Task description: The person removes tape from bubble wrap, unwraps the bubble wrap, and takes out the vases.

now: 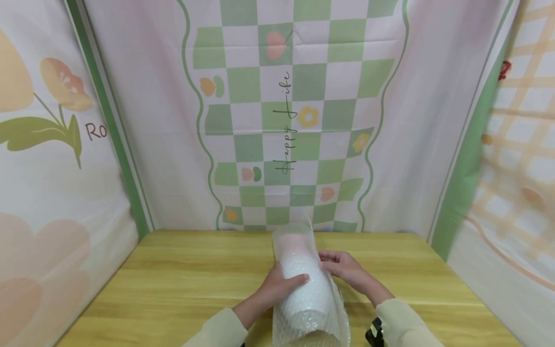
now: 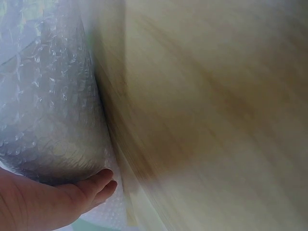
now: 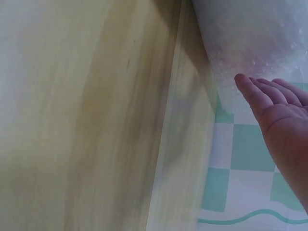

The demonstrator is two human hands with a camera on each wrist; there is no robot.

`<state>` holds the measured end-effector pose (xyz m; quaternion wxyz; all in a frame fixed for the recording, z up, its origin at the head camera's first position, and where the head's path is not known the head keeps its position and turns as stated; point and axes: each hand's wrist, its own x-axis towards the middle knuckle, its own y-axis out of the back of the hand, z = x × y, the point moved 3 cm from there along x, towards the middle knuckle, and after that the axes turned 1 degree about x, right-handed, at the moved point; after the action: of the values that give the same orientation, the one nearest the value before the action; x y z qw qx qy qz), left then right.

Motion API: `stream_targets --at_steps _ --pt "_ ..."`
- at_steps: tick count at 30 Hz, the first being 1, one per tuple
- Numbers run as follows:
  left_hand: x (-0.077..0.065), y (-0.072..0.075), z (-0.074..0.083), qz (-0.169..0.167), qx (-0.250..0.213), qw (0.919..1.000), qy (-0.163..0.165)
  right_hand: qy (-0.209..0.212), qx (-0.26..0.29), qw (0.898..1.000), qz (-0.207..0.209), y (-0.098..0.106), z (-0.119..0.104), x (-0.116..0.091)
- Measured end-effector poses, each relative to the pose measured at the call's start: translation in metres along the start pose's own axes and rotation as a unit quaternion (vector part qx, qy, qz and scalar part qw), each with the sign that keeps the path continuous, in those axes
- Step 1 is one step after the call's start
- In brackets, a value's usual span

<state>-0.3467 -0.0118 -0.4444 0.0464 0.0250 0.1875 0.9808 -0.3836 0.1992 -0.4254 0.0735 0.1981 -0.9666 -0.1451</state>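
Note:
A white, rounded, long object (image 1: 305, 294) with a pinkish far end lies wrapped in clear bubble wrap (image 1: 338, 313); the wrap blurs its exact kind. My left hand (image 1: 277, 285) holds the bundle from its left side, thumb laid across the top. The left wrist view has that hand (image 2: 57, 199) right against the bubbly surface. On the other side, my right hand (image 1: 347, 270) touches the wrap near the far end with its fingertips. In the right wrist view this hand (image 3: 284, 110) has its fingers extended beside the wrapped bundle (image 3: 255, 43).
The bundle lies on a wood-grain table (image 1: 195, 270). Behind the table hangs a green-and-white checked cloth (image 1: 303, 144), with patterned curtains (image 1: 65, 193) at both sides. A black item (image 1: 375, 332) shows at the right sleeve.

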Motion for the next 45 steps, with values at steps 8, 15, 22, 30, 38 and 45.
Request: stream_targets --at_steps 8,15,22,30,38,45 --pt "0.000 0.000 0.000 -0.006 0.009 0.9999 0.002 0.025 0.023 0.999 -0.030 0.005 0.002 0.002" --pt "-0.001 0.001 0.001 -0.004 0.003 1.0000 -0.002 0.023 0.015 0.999 -0.025 0.003 0.002 0.003" --pt "-0.001 0.002 0.001 -0.007 -0.012 0.9999 -0.008 0.013 -0.004 1.000 0.004 -0.002 0.002 0.001" --pt "0.001 0.000 -0.003 -0.006 -0.002 1.0000 -0.005 0.010 -0.020 0.999 0.024 -0.006 0.002 0.000" --pt "0.002 0.000 -0.002 -0.009 -0.006 0.9999 -0.009 0.012 -0.019 0.999 0.044 -0.007 0.006 0.001" --pt "0.003 0.000 -0.002 -0.009 -0.006 0.9999 -0.011 0.007 -0.011 0.999 0.050 -0.005 0.008 0.001"
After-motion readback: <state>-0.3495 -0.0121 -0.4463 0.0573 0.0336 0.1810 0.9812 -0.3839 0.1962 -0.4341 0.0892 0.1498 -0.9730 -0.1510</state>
